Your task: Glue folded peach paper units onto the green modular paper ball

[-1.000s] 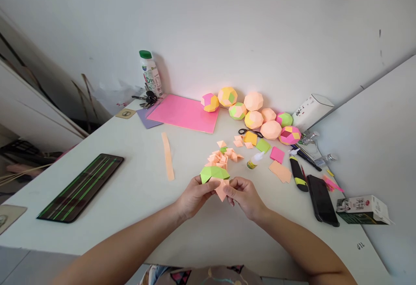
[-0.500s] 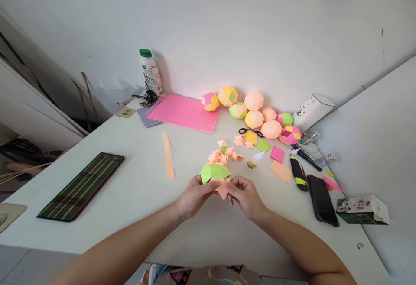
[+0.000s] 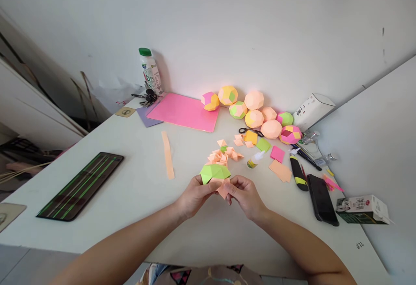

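Observation:
Between my two hands is a partly formed paper ball (image 3: 215,172), green on its far side and peach on the side nearer me. My left hand (image 3: 196,194) is closed on its left side, thumb pressed on the peach part. The fingers of my right hand (image 3: 245,195) pinch a pointed peach flap (image 3: 224,189) at the ball's right edge; the fingertips behind it are hidden. Just beyond the ball lies a pile of small folded peach paper pieces (image 3: 218,157). To the right of the pile stands a small glue bottle (image 3: 255,160) with a white nozzle.
Several finished paper balls (image 3: 271,129) sit by the wall, near scissors (image 3: 251,132) and sticky-note stacks (image 3: 263,145). A pink sheet (image 3: 185,112) and peach strip (image 3: 168,155) lie left, beyond a dark tablet (image 3: 81,186). At right are a utility knife (image 3: 298,173), phone (image 3: 323,199) and milk carton (image 3: 363,210).
Almost nothing differs. My right thumb and fingers have shifted very slightly on the peach flap; the ball stays held in the same place.

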Action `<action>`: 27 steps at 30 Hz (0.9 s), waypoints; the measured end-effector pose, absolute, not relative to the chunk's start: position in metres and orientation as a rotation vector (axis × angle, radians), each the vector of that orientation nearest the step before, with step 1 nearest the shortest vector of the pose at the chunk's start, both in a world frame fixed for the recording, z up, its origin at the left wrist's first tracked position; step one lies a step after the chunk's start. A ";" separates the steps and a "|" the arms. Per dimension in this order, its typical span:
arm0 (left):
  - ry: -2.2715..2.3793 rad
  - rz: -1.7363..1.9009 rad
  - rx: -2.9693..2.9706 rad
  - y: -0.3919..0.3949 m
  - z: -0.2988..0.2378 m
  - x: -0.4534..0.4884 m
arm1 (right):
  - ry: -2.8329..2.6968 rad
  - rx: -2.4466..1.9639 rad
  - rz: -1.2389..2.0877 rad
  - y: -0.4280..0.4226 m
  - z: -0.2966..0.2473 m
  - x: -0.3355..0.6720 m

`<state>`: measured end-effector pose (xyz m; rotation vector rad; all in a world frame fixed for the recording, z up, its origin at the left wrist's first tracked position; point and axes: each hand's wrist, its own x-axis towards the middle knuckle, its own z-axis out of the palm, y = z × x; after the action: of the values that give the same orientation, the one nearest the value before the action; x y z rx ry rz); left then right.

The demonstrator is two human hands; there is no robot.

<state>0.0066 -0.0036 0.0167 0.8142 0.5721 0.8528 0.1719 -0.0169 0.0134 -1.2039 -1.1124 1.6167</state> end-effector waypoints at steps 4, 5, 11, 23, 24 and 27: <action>0.574 0.838 0.849 -0.003 0.020 0.007 | -1.072 -1.179 1.655 -0.018 0.014 0.171; 0.572 0.834 0.856 -0.003 0.020 0.007 | -1.067 -1.181 1.657 -0.018 0.014 0.171; 0.554 0.839 0.881 -0.003 0.021 0.007 | -1.069 -1.182 1.662 -0.018 0.014 0.171; 0.518 0.820 0.900 -0.004 0.025 0.007 | -1.085 -1.152 1.692 -0.018 0.015 0.172; 0.519 0.819 0.903 -0.004 0.025 0.007 | -1.082 -1.158 1.690 -0.018 0.015 0.172; 0.531 0.819 0.908 -0.004 0.023 0.006 | -1.090 -1.176 1.680 -0.018 0.016 0.171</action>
<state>0.0065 -0.0040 0.0235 0.9076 0.5305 0.8186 0.1714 -0.0178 0.0160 -1.1757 -1.0898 1.6803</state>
